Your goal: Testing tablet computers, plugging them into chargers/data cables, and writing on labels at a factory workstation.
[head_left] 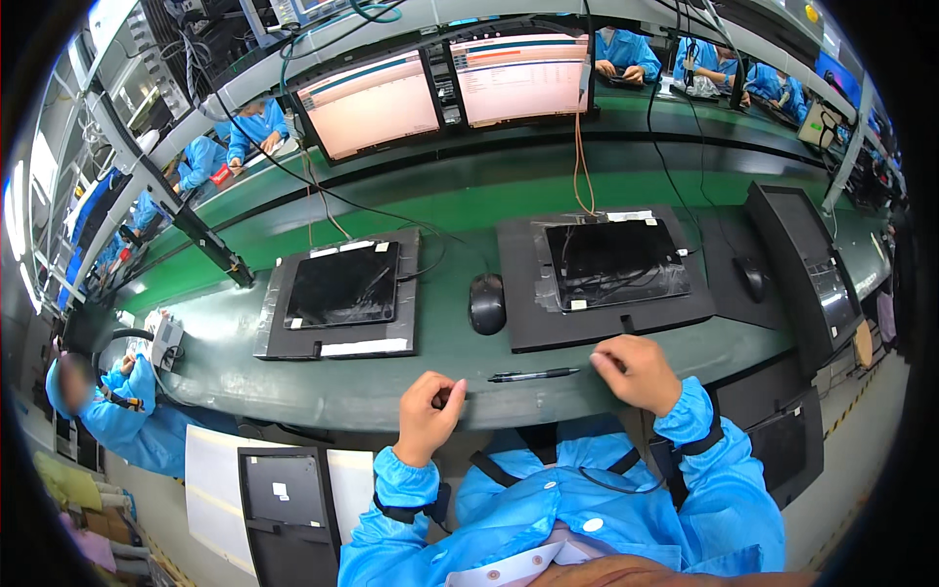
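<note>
My left hand point(430, 417) rests at the front edge of the green table, its fingers curled into a loose fist with nothing visible in them. To the right, my right hand point(638, 374) is also curled, thumb against the bent fingers, and I see nothing in it. A dark pen point(533, 375) lies crosswise on the table between them, touched by neither. Beyond the hands, a dark-screened tablet point(344, 284) lies on a black pad at left. Another tablet point(618, 262) with cables lies on a second black pad at right. A black mouse point(486, 303) sits between the pads.
Two lit monitors point(370, 103) hang over the far side. A second mouse point(751, 279) and a long black tray point(804, 264) stand at right. Below the table edge at left is another black tray point(284, 499). A person in blue point(137, 411) sits at left; others work across the line.
</note>
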The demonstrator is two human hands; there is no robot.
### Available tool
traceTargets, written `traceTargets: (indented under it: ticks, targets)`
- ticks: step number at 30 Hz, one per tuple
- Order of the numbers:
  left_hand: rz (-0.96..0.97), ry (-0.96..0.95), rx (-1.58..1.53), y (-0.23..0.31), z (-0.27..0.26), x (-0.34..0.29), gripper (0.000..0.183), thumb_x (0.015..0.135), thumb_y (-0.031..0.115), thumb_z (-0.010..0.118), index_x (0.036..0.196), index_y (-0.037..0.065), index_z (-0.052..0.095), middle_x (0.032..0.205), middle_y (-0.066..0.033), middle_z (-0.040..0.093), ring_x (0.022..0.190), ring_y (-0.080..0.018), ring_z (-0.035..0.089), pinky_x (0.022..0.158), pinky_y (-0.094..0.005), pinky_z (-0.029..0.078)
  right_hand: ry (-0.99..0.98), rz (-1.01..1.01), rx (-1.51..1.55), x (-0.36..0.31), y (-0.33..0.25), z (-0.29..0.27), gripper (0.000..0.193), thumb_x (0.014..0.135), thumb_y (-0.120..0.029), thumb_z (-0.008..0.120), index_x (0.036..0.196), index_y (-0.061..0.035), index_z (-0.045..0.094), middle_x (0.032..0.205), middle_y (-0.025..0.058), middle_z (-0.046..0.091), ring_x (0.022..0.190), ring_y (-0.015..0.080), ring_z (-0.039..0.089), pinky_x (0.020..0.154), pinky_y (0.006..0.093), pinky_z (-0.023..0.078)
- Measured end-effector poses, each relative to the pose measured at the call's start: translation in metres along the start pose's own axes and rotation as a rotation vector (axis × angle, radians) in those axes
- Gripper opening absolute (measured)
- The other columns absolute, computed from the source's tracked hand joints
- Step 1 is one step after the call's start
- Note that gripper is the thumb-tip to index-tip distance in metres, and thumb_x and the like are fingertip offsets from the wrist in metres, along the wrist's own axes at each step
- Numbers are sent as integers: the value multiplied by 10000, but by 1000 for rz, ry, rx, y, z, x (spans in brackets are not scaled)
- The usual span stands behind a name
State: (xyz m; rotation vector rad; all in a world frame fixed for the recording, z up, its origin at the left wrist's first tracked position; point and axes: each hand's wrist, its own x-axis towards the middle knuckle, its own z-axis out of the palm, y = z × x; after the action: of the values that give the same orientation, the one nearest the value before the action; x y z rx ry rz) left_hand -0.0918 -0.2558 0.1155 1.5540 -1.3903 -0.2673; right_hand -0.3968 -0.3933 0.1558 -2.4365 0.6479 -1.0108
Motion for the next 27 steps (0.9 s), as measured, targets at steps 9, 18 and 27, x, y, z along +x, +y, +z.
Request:
traceTargets:
  ticks: [9, 18, 27]
  targets:
    - [-83, -23, 67, 2, 22, 9, 197, 866, 134, 765, 760, 4, 660, 551, -29, 481, 485, -99, 427, 465, -285, 346, 251, 429, 64, -35, 45, -2, 162, 902, -98, 705, 811, 16, 635, 657, 88, 603, 545, 140, 551, 514, 277, 428]
    - [187, -15, 290, 7, 26, 4, 270, 817, 145, 783, 658, 55, 584, 560, -70, 499, 454, -218, 474, 448, -341, 372, 217, 269, -27, -37, 45, -5, 325, 898, -113, 701, 652, 12, 530, 579, 128, 469, 499, 268, 443, 499, 394, 335]
    - [164, 43, 359, 6, 30, 5, 288, 830, 164, 766, 651, 62, 564, 575, -105, 522, 498, -299, 529, 473, -389, 407, 161, 272, -86, -38, 48, -2, 359, 907, -112, 690, 635, 8, 488, 573, 141, 446, 506, 292, 421, 502, 412, 330]
